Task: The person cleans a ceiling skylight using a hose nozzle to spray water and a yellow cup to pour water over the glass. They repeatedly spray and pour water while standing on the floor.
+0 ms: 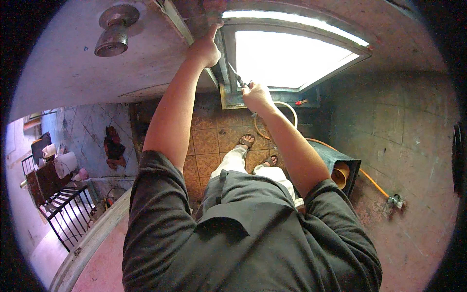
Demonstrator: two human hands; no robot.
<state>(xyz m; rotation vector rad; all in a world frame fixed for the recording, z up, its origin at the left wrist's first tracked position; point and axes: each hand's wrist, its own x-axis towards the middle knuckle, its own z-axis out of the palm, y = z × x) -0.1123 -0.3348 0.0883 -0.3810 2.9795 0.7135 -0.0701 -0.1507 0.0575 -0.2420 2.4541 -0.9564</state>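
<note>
**One slim tool (237, 76) held up against a window frame (284, 89)**

Head view: The window frame stands ahead of the person, at upper centre-right, around a glaring white pane (292, 56). The right hand (258, 99) is raised to its lower left corner, fingers closed around the near end of the tool. The thin shaft points up and away, along the frame's left upright. The grip probably sits at that end to leave the shaft free and the narrow side of the frame within reach; glare hides what kind of tool it is and whether its tip touches.

The left hand (206, 51) is higher, at the frame's upper left corner, one finger stretched out to the edge. No object shows in it, but the turned wrist hides the other fingers, so I cannot tell whether it grips the frame or only rests there. Its place suggests steadying or feeling the edge, clear of the tool.

A small red object (301, 102) lies on the ledge below the pane, likely put there as the nearest flat spot. Beneath, a cream hose (295, 114) loops beyond the right forearm. An orange hose (373, 182) leads to a metal fitting (396, 201), passing beside a dark box (333, 155), perhaps set low to keep the tiled floor (204, 142) walkable.
</note>
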